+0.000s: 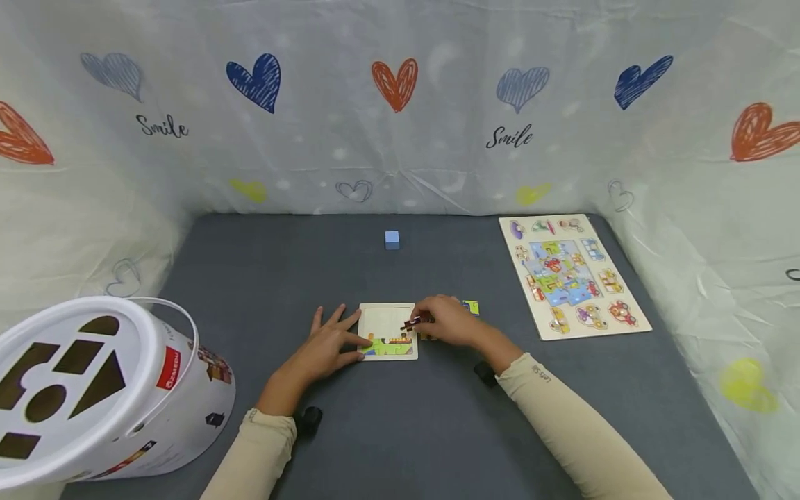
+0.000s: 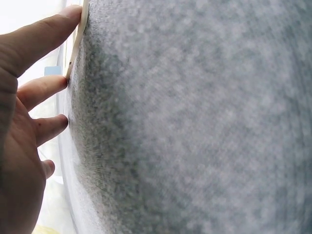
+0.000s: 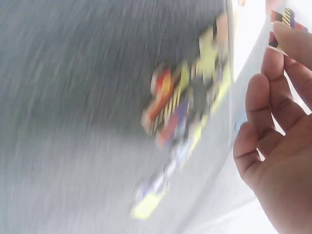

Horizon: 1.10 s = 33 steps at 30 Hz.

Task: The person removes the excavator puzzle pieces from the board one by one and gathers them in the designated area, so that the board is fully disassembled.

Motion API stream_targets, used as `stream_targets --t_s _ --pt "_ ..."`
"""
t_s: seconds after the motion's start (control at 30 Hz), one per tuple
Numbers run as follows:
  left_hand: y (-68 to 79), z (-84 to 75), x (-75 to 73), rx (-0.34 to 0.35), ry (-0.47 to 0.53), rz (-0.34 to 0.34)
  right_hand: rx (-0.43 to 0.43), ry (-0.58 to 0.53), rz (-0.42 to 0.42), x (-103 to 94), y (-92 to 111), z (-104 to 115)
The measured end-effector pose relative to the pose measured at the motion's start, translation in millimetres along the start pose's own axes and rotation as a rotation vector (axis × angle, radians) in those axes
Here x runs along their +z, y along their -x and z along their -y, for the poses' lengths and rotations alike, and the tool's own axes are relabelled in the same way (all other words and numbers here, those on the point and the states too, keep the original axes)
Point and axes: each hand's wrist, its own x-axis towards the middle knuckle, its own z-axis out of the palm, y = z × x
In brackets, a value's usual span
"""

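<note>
Puzzle tray [image 1: 380,320]: on the grey table [image 1: 400,430], between the hands.
Left hand [image 1: 328,347]: fingers spread, touching the tray's left side.
Right hand [image 1: 451,321]: pinches a puzzle piece [image 1: 409,324] over the tray's right side.
Done: fitted pieces [image 1: 387,348] fill the bottom.
Remaining: upper area appears bare; loose pieces [image 1: 471,307] lie by the right hand.

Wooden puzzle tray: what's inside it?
Puzzle pieces, partly green, lie in the lower part of the tray; pale wood shows above. The left hand and right hand, which pinches a dark piece, cover bits of the sides; what's beneath can't be seen.
</note>
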Motion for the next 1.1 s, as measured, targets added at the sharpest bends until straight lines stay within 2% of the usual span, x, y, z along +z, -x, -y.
stream_targets --t_s 0.27,0.5,0.77,1.1 --pt "-0.7 2.2 1.7 0.029 -0.009 -0.028 0.116 -0.098 -0.032 -30.7 42.7 -39.9" --pt "-1.3 2.1 0.5 0.019 -0.005 -0.042 0.143 -0.138 -0.016 -30.8 72.3 -71.6" --pt "-1.0 1.8 -0.8 0.029 0.002 -0.035 0.170 -0.110 -0.007 -22.8 74.5 -75.5" --pt "-0.9 2.3 1.2 0.030 -0.014 -0.032 0.199 0.065 -0.033 -14.5 75.6 -69.2"
